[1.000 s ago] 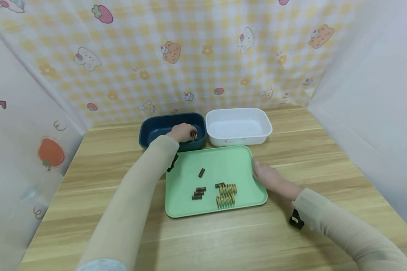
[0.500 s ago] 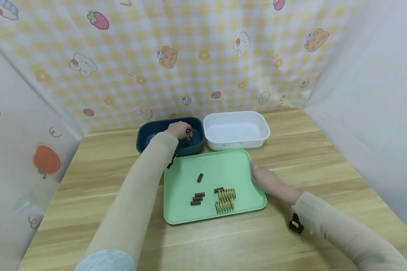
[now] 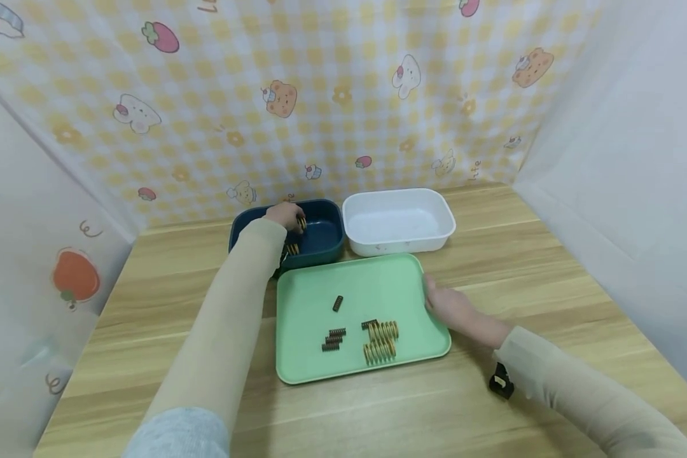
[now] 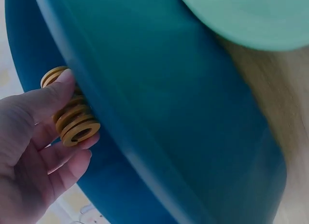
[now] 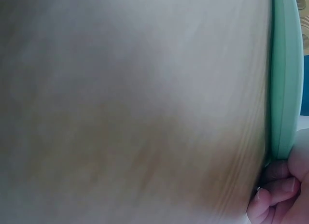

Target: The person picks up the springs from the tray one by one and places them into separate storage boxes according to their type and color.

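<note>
In the head view my left hand is inside the dark blue bin. The left wrist view shows that hand pinching a yellow coil spring between thumb and fingers, close to the bin's wall. Another yellow spring lies in the bin, partly covered by the sleeve. My right hand grips the right edge of the light green tray, its fingers curled at the rim in the right wrist view. On the tray are two large yellow springs and several small dark springs.
A white bin stands right of the blue one, behind the tray. Both bins sit near the back edge of the wooden table. Behind them hangs a checked curtain, with pale sheets on both sides.
My left hand has moved a little left within the blue bin, still holding a yellow spring. A second yellow spring now shows in the bin. The right hand stays on the tray's edge.
</note>
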Demonstrator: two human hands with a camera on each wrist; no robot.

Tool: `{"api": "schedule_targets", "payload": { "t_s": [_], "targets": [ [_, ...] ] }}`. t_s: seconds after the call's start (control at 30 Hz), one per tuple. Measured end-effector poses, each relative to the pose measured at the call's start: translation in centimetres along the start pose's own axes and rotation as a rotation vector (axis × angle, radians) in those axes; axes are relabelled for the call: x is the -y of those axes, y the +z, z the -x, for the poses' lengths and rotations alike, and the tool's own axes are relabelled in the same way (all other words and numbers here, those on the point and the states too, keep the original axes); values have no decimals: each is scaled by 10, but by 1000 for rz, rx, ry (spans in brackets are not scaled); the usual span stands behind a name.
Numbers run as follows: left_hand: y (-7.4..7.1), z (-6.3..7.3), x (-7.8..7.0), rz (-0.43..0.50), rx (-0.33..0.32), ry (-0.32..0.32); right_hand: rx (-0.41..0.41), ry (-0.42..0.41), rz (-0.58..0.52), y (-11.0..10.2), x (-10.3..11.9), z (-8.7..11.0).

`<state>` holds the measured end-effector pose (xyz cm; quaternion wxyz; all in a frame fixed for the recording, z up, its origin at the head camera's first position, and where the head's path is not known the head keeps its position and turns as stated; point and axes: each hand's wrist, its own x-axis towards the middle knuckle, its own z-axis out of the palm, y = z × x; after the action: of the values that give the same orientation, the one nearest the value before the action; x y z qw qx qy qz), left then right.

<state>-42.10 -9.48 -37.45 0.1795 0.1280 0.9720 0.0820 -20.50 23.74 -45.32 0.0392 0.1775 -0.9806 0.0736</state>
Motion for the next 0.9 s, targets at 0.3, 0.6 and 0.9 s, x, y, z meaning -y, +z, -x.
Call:
{"api": "schedule_targets", "payload": {
  "t_s": [0.3, 0.6, 0.9],
  "targets": [
    [3, 1, 16, -6, 13, 11, 17, 19, 4, 0, -1, -1],
    [11, -2, 19, 10, 41, 12, 11, 10, -21, 2, -2, -1],
    [12, 2, 22, 70, 41, -21, 25, 9, -47, -1, 0, 0]
  ]
}}
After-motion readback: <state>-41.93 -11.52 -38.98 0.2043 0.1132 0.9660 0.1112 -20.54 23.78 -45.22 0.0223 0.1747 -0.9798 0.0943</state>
